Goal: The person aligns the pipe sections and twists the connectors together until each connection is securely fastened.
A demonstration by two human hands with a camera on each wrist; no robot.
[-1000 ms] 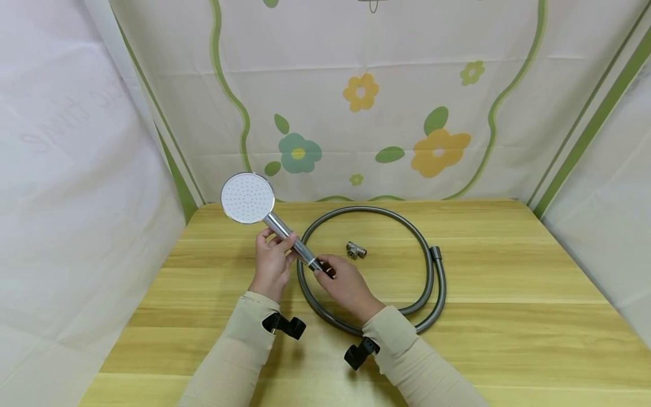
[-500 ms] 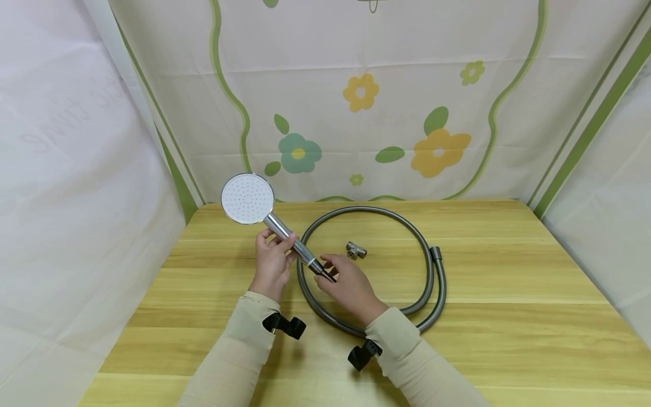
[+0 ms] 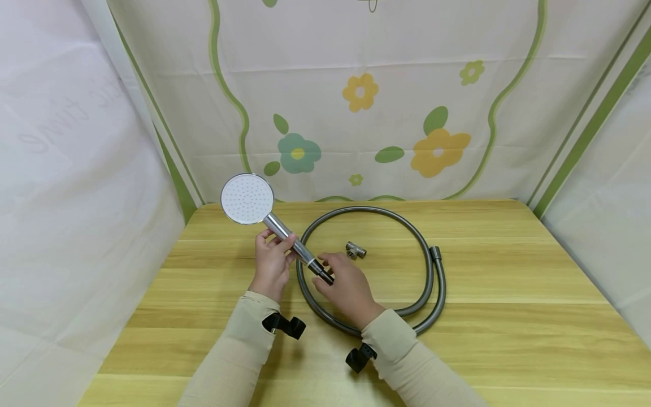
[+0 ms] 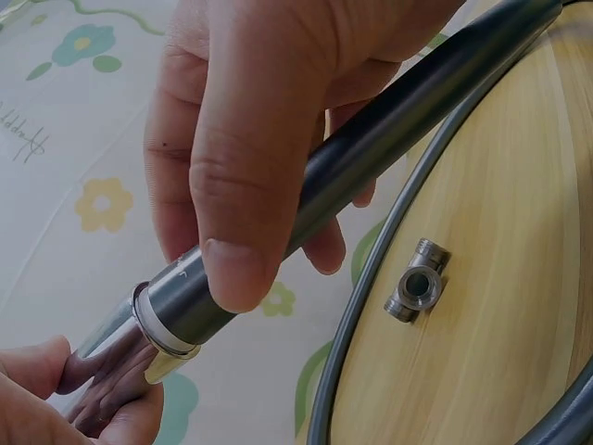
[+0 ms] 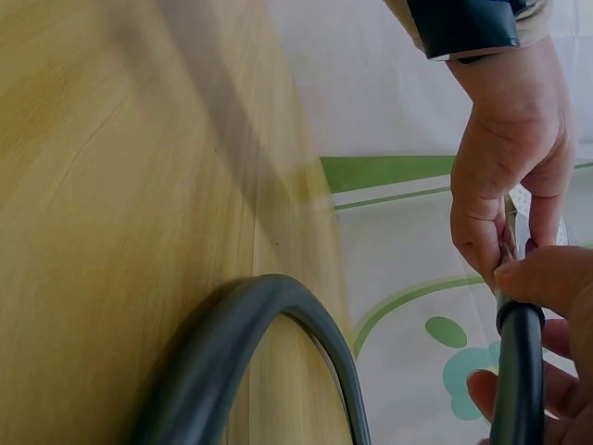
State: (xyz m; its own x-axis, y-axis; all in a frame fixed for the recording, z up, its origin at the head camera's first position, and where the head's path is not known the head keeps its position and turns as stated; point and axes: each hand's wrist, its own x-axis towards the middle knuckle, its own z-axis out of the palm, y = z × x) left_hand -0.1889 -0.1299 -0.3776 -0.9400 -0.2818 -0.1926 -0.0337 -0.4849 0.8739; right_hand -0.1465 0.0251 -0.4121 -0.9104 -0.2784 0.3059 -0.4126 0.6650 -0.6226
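Observation:
A chrome handheld shower head (image 3: 247, 198) with a white perforated face tilts up to the left in the head view. My left hand (image 3: 271, 263) grips its handle (image 3: 285, 232) between thumb and fingers. The dark grey nut (image 4: 190, 297) of the shower hose (image 3: 432, 271) meets the handle's end, with a white ring between them. My right hand (image 3: 348, 288) is curled around the hose there, its thumb (image 4: 239, 250) overlapping the nut in the left wrist view. Some of its fingers are spread behind the hose in the right wrist view.
The hose lies in a wide loop on the wooden table (image 3: 508, 316), its free end fitting (image 3: 435, 252) at the right. Inside the loop sits a small metal tee fitting (image 3: 356, 250). A white curtain with printed flowers (image 3: 441, 152) stands behind the table.
The right hand's fingers have loosened and shifted slightly around the nut, so more of the dark nut and hose shows. The left hand and shower head stay in place.

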